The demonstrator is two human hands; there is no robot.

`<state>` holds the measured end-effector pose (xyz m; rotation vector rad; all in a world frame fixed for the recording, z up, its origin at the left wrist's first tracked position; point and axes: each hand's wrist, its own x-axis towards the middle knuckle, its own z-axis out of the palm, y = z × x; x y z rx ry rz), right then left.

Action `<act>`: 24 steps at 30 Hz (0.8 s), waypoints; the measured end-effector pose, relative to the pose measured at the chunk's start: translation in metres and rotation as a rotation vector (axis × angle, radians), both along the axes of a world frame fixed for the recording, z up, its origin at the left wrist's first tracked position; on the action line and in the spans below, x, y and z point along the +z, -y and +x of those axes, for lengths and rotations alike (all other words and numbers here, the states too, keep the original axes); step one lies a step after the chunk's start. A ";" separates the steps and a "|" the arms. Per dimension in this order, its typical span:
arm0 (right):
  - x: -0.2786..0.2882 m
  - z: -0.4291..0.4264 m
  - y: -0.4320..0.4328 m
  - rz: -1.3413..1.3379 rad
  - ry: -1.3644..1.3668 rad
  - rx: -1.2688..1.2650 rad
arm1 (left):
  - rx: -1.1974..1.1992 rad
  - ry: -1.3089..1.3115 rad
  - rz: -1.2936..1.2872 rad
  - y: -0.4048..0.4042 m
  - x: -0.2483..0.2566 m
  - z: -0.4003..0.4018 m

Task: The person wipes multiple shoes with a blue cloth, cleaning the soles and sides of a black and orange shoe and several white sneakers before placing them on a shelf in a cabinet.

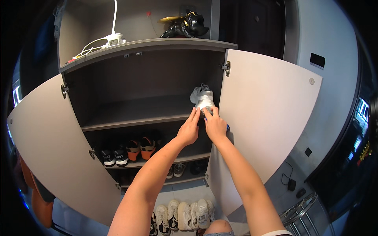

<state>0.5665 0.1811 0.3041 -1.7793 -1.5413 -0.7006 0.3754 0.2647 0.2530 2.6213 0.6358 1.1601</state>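
A pair of white-and-grey sneakers (205, 99) stands at the right end of the upper cabinet shelf (138, 113), laces toward the back. My left hand (189, 131) reaches to their near end, its fingers straight and touching or almost touching the shoe. Beside it, my right hand (216, 124) has its extended fingers on the shoe's near end. Bits of a blue object (228, 127) show on both sides of the right hand, seemingly held under the palm; most of it is hidden.
Open cabinet doors stand at left (59, 147) and right (265, 112). Black-and-white sneakers (120, 156) and orange-heeled sneakers (147, 149) occupy the middle shelf. Several light sneakers (184, 216) line the floor. A power adapter (113, 38) and black dog figurine (189, 26) sit on top; a metal-framed stool (299, 209) is lower right.
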 end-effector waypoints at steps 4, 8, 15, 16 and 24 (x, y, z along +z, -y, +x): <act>0.002 0.011 -0.030 -0.021 0.020 -0.068 | -0.024 -0.096 0.060 -0.010 0.001 0.001; -0.003 -0.001 -0.036 -0.108 -0.005 -0.036 | 0.037 -0.182 0.075 -0.024 -0.011 -0.002; -0.015 -0.009 -0.016 -0.235 -0.082 -0.059 | 0.031 -0.024 0.099 0.011 -0.045 -0.011; -0.034 -0.023 -0.005 -0.133 -0.110 0.024 | 0.018 0.011 0.053 0.015 -0.056 -0.026; -0.182 -0.202 0.054 -0.188 -0.423 0.534 | 0.137 -0.146 -0.315 0.056 -0.234 -0.259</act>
